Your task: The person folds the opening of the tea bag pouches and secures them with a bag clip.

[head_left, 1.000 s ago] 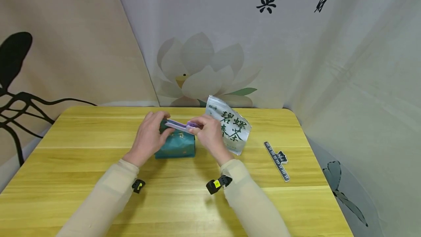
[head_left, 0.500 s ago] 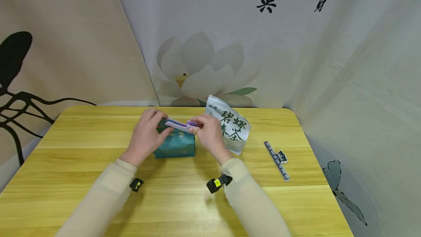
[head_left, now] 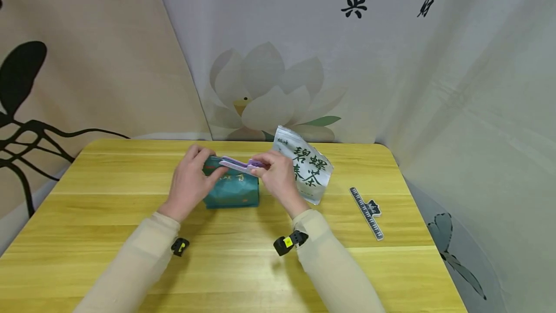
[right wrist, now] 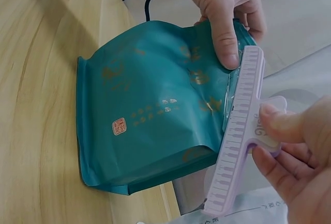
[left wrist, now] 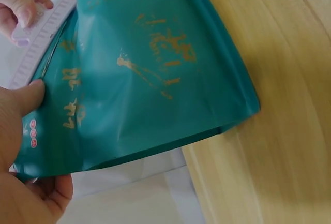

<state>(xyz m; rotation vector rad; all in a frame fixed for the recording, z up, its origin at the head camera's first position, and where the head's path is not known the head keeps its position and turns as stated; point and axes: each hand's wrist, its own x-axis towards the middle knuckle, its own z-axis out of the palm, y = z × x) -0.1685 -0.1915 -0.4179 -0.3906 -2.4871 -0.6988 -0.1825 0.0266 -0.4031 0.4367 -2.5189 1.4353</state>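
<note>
A teal foil tea bag (head_left: 232, 193) with gold lettering stands on the table in the head view. My left hand (head_left: 189, 177) pinches the left end of its top edge, with the thumb on the front face in the left wrist view. Along the upper edge of the bag lies a lilac sealing clip (right wrist: 239, 131) with a piano-key pattern. My right hand (head_left: 280, 177) pinches the clip's handle between thumb and fingers. In the right wrist view the clip covers part of the bag's top edge; how firmly it grips there I cannot tell.
A silver tea bag (head_left: 313, 170) with green characters leans just behind my right hand. Farther right, a black-and-white piano-key clip (head_left: 367, 214) lies on the wooden table (head_left: 234, 260). A printed cloth (head_left: 278, 28) hangs behind the table's back edge.
My left hand has slid slightly left along the bag's top edge, uncovering more of its upper left corner. The right hand and the lilac clip stay nearly in place.
</note>
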